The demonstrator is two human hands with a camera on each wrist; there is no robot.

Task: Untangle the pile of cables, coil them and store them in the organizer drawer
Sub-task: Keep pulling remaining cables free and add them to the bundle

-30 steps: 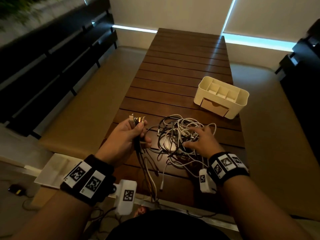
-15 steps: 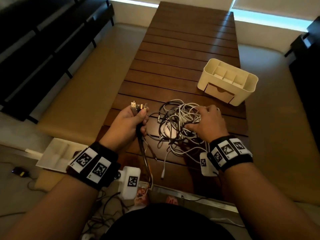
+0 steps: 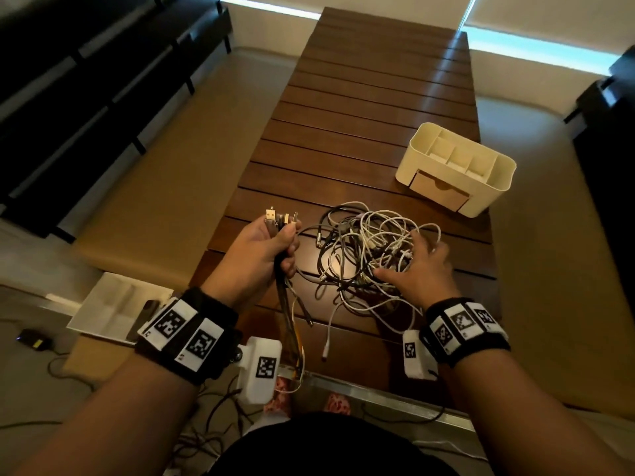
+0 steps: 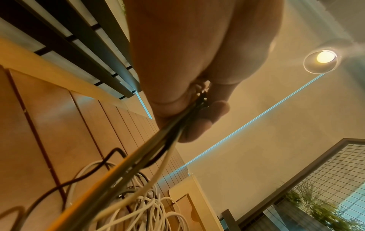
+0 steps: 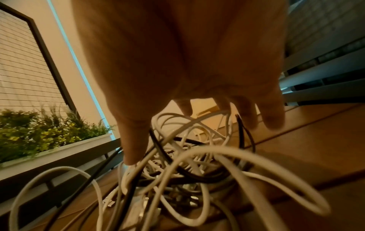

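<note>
gripping gathered plug ends [image 3: 279, 219], left hand [image 3: 264, 250] stands left of tangle [image 3: 367, 249]; right hand [image 3: 417, 266] nearer, fingers spread on it.

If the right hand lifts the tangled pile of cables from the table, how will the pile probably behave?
The pile of cables will probably sag and trail, since its thin white and dark loops lie loosely on the table. It will likely tug on the bundle that the left hand grips, as strands run between them. The right hand rests on it with spread fingers.

White and black cables [image 3: 371, 249], cream organizer [image 3: 494, 173], brown slatted table [image 3: 360, 108]
</note>
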